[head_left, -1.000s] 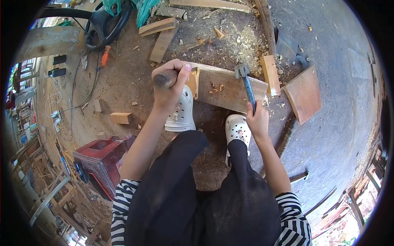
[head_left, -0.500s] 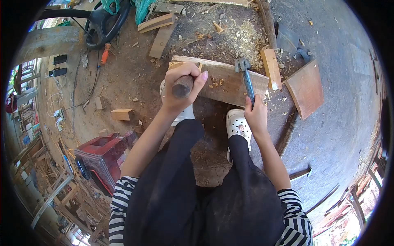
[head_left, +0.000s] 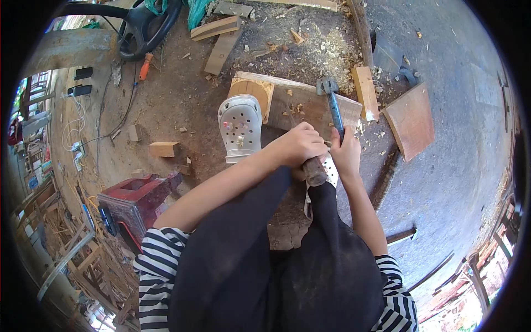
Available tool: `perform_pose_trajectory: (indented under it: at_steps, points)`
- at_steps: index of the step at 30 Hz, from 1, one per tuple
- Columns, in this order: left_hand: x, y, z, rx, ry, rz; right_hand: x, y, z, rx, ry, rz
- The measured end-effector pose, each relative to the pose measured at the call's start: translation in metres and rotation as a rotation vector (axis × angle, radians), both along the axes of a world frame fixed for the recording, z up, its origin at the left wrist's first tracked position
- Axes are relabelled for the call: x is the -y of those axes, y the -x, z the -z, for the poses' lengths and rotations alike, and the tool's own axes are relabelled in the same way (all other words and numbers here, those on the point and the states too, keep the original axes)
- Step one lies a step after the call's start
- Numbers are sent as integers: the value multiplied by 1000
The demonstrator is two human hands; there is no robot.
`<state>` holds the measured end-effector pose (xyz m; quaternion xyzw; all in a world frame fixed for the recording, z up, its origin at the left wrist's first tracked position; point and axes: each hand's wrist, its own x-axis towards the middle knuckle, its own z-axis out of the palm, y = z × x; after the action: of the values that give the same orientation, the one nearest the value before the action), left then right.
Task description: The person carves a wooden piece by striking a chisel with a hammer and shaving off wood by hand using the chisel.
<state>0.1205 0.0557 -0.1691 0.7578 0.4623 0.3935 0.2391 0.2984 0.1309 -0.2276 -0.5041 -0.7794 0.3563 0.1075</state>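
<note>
My left hand (head_left: 303,145) is closed around a wooden-handled chisel (head_left: 315,172), its round butt end toward me and its blade mostly hidden. In my right hand (head_left: 346,152) is a hammer (head_left: 335,110) with a blue handle, its head over the right part of a brown plank (head_left: 310,110). The two hands are close together, just on my side of the plank. A lighter wooden block (head_left: 250,93) with a curved outline lies at the plank's left end, with chips scattered nearby.
White clogs are on my feet, the left clog (head_left: 240,124) beside the plank. Offcuts (head_left: 365,93), a flat board (head_left: 410,122), a red plastic stool (head_left: 135,202), an orange-handled screwdriver (head_left: 146,66), a steering wheel (head_left: 145,27) and shavings lie around. Cables run along the left.
My left hand has moved right with the chisel, off the light block and over beside my right hand. The chisel has tilted. The hammer has stayed about where it was.
</note>
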Motion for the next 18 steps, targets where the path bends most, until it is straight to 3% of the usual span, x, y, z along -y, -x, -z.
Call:
perform_pose_trajectory:
  at_steps: [2, 6, 8, 11, 18]
  points:
    - [0, 4, -22, -12, 55, 13, 1, -2, 1, -35, -4, 38]
    - [12, 13, -51, 255, 126, -119, -10, -2, -11, -7, 41, 58]
    - [18, 22, -66, 350, 231, -356, -16, -3, -23, 1, 147, 57]
    - [3, 36, -83, 734, 26, -501, -18, 0, -42, -101, 156, 52]
    - [-15, 81, -78, 699, 35, -604, -15, 9, -68, -109, 272, 25]
